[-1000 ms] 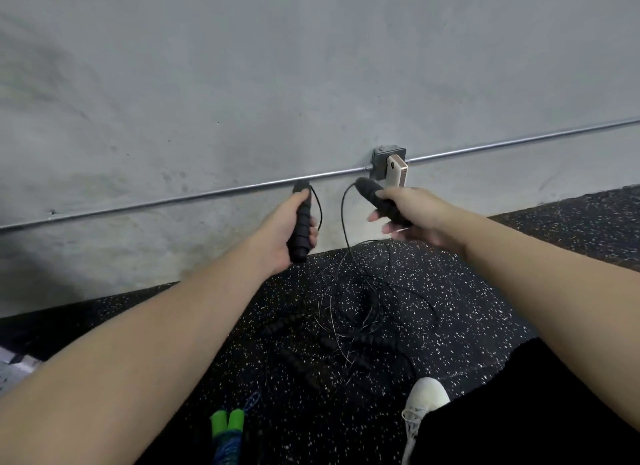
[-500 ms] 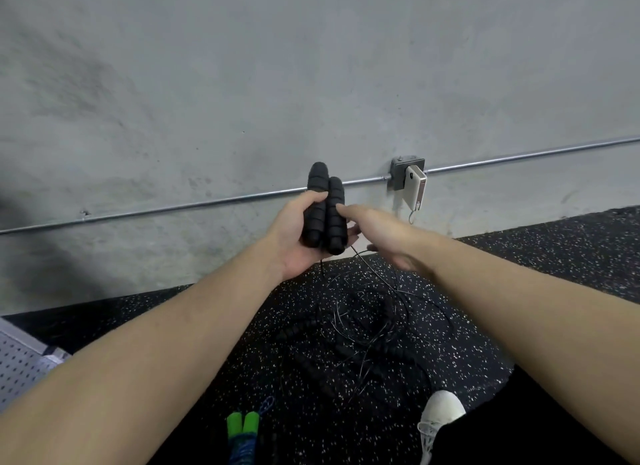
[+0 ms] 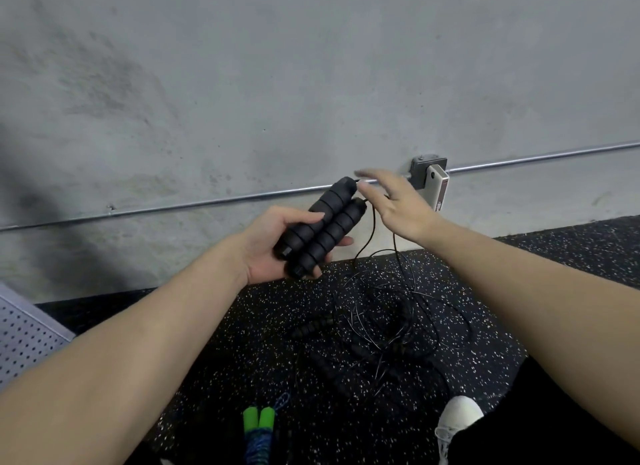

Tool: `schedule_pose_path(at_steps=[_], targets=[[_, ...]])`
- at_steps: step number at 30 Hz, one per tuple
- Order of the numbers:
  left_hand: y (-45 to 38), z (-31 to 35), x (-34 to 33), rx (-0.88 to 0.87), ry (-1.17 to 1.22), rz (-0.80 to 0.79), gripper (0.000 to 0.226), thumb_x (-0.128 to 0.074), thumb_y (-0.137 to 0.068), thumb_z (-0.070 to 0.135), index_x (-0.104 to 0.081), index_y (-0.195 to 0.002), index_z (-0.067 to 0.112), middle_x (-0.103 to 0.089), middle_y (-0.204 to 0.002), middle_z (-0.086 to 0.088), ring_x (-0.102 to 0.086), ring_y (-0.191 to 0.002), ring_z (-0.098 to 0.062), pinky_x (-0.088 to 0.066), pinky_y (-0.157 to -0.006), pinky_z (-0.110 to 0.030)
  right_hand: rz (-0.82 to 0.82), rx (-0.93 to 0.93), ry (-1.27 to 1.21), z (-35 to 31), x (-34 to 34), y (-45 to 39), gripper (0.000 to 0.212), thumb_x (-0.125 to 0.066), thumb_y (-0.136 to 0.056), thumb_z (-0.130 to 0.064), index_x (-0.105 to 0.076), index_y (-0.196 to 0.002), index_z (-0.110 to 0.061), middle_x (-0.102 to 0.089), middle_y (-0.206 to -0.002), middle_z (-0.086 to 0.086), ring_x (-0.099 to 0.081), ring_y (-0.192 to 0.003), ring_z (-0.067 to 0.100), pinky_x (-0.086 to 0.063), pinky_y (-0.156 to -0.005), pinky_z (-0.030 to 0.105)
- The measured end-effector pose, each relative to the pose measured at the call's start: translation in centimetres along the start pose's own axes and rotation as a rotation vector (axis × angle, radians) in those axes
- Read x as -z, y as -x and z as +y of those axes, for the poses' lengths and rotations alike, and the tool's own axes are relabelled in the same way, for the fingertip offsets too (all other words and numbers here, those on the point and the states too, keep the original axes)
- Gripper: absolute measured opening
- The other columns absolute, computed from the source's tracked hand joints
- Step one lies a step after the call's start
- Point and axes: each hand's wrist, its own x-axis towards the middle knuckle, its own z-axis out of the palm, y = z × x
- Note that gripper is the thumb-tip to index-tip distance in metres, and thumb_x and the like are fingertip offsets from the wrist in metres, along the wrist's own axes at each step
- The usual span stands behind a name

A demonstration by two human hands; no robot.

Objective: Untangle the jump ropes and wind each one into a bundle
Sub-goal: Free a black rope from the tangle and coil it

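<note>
The right hand is smeared by motion at its fingertips, so their pose cannot be read. The left hand has its fingers hidden behind the two black handles. The tangled ropes blend into the dark speckled floor; individual cords cannot be separated. The green-handled rope, the white shoe and the perforated panel are cut by the frame edges.
</note>
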Motion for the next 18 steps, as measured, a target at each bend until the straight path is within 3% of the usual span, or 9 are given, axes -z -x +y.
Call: schedule_pose_path(at_steps=[3, 4, 6, 9, 12, 15, 18], targets=[[0.8, -0.2, 0.8, -0.006, -0.032, -0.015, 0.051, -0.051, -0.091, 0.023, -0.057, -0.139, 0.008, -0.064, -0.131, -0.027, -0.059, -0.081, -0.026, -0.047, -0.069, -0.036, -0.149, -0.128, -0.048, -0.5, -0.2, 0.3, 0.046, -0.035, -0.106, -0.049, -0.068, -0.102, -0.016, -0.067, -0.097, -0.007, -0.059, -0.101, 0.012, -0.039, -0.094, 0.012], [0.9, -0.4, 1.1, -0.007, -0.034, -0.006, 0.051, -0.051, -0.091, 0.022, -0.056, -0.140, 0.007, -0.063, -0.132, -0.028, -0.060, -0.082, -0.026, -0.048, -0.069, -0.036, -0.191, -0.184, -0.074, -0.5, -0.3, 0.4, 0.049, -0.034, -0.106, -0.050, -0.067, -0.097, -0.016, -0.068, -0.089, -0.005, -0.062, -0.093, 0.014, -0.042, -0.084, 0.011], [1.2, -0.7, 1.8, -0.010, -0.019, 0.009, 0.052, -0.053, -0.091, 0.019, -0.054, -0.141, 0.007, -0.061, -0.133, -0.030, -0.064, -0.083, -0.027, -0.050, -0.071, -0.036, -0.232, -0.203, -0.068, -0.6, -0.9, 0.1, 0.048, -0.035, -0.104, -0.054, -0.058, -0.077, -0.023, -0.061, -0.068, -0.004, -0.062, -0.068, 0.018, -0.045, -0.065, 0.025], [1.6, -1.0, 2.8, 0.013, -0.033, 0.015, 0.051, -0.058, -0.090, 0.017, -0.055, -0.140, 0.014, -0.064, -0.128, -0.030, -0.067, -0.086, -0.028, -0.051, -0.077, -0.039, -0.130, -0.165, 0.031, -0.9, -1.6, -1.1, 0.052, -0.050, -0.100, -0.053, -0.043, -0.061, -0.020, -0.038, -0.055, -0.010, -0.039, -0.053, 0.008, -0.031, -0.053, 0.026], [2.3, -1.3, 3.1, 0.100, -0.087, 0.063, 0.041, -0.062, -0.091, 0.028, -0.061, -0.131, 0.020, -0.070, -0.119, -0.020, -0.069, -0.088, -0.029, -0.058, -0.080, -0.050, -0.024, -0.126, -0.004, -1.4, -2.2, -2.5, 0.052, -0.063, -0.093, -0.052, -0.042, -0.063, -0.015, -0.031, -0.056, -0.005, -0.028, -0.051, 0.009, -0.025, -0.050, 0.029], [2.8, -1.3, 3.4, 0.114, -0.169, 0.111, 0.040, -0.062, -0.091, 0.041, -0.059, -0.129, 0.028, -0.073, -0.109, -0.015, -0.069, -0.082, -0.025, -0.060, -0.063, -0.037, 0.002, -0.133, 0.034, -1.8, -2.7, -3.4, 0.049, -0.065, -0.091, -0.055, -0.056, -0.070, -0.011, -0.042, -0.056, -0.005, -0.036, -0.051, 0.010, -0.030, -0.051, 0.029], [2.4, -1.3, 4.3, -0.004, -0.197, 0.216, 0.036, -0.059, -0.099, 0.038, -0.056, -0.134, 0.045, -0.070, -0.096, -0.013, -0.062, -0.070, -0.022, -0.050, -0.053, -0.028, 0.015, -0.180, 0.017, -1.6, -3.4, -4.1, 0.038, -0.063, -0.092, -0.055, -0.063, -0.088, -0.017, -0.052, -0.063, 0.000, -0.043, -0.054, 0.014, -0.034, -0.053, 0.029]])
